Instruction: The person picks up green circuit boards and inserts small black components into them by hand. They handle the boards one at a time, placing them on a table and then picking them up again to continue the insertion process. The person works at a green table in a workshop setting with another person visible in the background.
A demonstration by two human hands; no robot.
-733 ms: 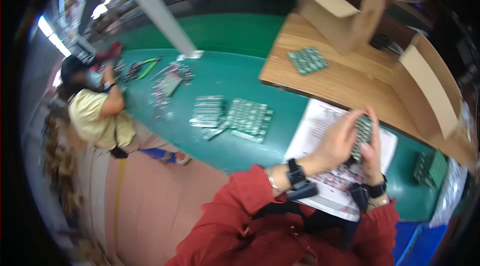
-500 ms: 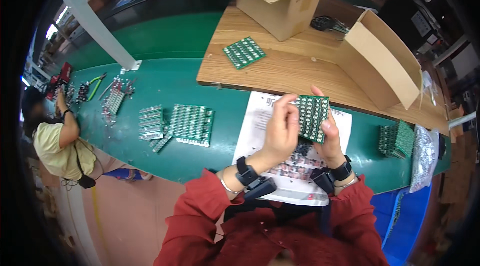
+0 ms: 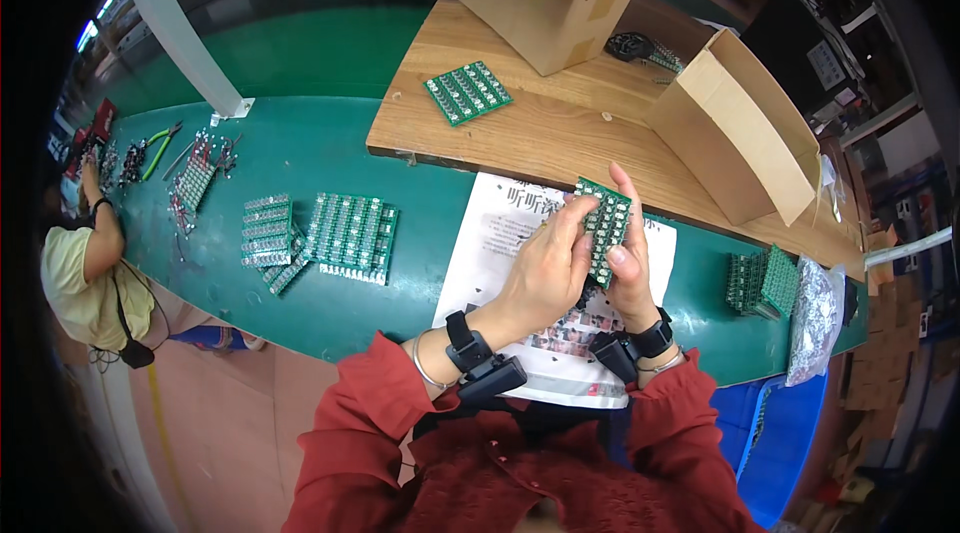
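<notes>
I hold a green circuit board (image 3: pixel 606 236) with rows of small pale parts, raised and tilted above a printed paper sheet (image 3: pixel 465 268). My left hand (image 3: pixel 545 268) is closed at the board's left side, its fingers bent and partly hiding that edge. From the right, my right hand (image 3: pixel 630 278) grips the board with the thumb on its face near the right edge and the fingers mostly behind it. Small dark bits lie on the paper below. Each wrist wears a black strapped device.
Stacked circuit boards (image 3: pixel 352 233) lie left on the green table (image 3: pixel 430 203); more boards (image 3: pixel 765 281) stand right beside a silvery bag (image 3: pixel 815 318). One board (image 3: pixel 468 93) rests on the wooden top with two cardboard boxes (image 3: pixel 550 8). Far left, a person (image 3: pixel 85 273) works near pliers (image 3: pixel 160 151).
The board has turned and tilted between my hands and now shows a narrower face. My left hand has shifted over its left part. The whole view has moved slightly.
</notes>
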